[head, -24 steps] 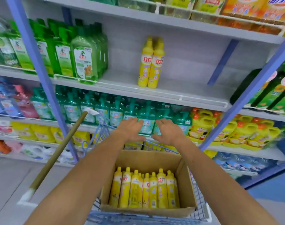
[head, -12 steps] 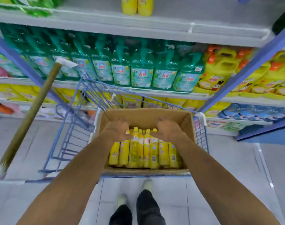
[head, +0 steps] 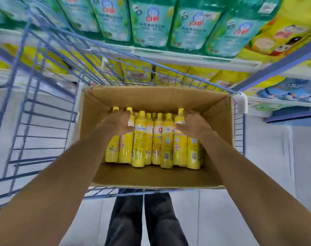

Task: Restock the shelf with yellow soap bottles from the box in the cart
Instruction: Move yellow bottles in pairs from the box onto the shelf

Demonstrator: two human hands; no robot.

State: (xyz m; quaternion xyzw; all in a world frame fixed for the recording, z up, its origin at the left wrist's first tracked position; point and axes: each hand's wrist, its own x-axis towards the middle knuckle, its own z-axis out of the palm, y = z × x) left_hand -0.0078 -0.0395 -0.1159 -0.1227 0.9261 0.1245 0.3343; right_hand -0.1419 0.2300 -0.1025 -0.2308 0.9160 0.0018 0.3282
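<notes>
With left hand [head: 119, 123] curled round one yellow soap bottle [head: 126, 148] and right hand [head: 193, 124] round another bottle [head: 179, 148], both upright in the box [head: 151, 96] in the cart [head: 241, 103], treat as pick-up step: lift straight up, clear of neighbours, toward the shelf [head: 186, 59].

Yellow soap bottles [head: 141, 139], brown cardboard box [head: 151, 98], blue wire cart [head: 44, 110], green-labelled shelf bottles [head: 151, 20].
</notes>
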